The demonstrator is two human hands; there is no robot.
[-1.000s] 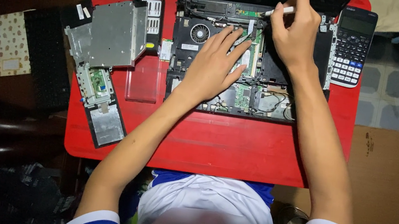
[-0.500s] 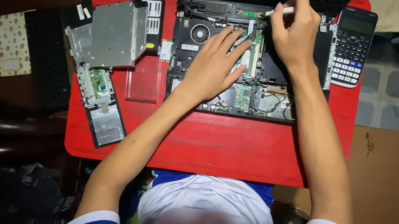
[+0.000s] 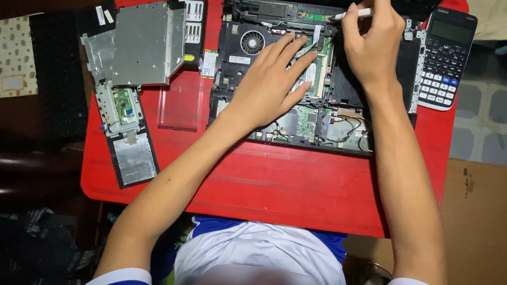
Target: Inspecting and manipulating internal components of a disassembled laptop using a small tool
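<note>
Already the laptop (image 3: 315, 78) lies opened, covers (image 3: 142, 41) set aside; left hand (image 3: 272, 82) splayed flat, right hand (image 3: 366, 43) pinching a white tool (image 3: 353, 14), board still inside

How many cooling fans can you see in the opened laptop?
1: a round black cooling fan sits in the upper-left corner of the opened black laptop base, just left of the left hand. Others may be hidden under the hands.
</note>
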